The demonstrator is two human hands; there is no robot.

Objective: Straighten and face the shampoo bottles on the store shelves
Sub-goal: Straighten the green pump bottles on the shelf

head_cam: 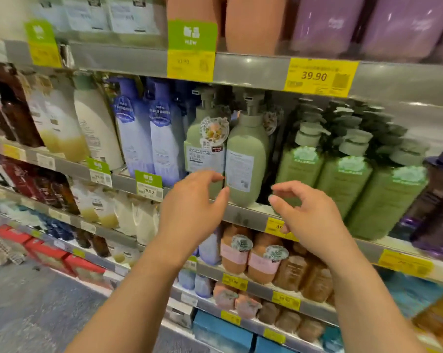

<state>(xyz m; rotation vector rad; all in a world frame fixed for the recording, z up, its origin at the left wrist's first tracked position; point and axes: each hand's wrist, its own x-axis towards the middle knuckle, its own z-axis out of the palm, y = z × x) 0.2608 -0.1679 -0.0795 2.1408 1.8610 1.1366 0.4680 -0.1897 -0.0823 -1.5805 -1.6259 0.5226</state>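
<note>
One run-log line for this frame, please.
phase: reaching | left hand: open, empty | right hand: open, empty | target: green pump bottle, back label facing out | contact: none

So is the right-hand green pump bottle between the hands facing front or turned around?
Turned around: the green pump bottle shows its white fine-print back label.
</note>
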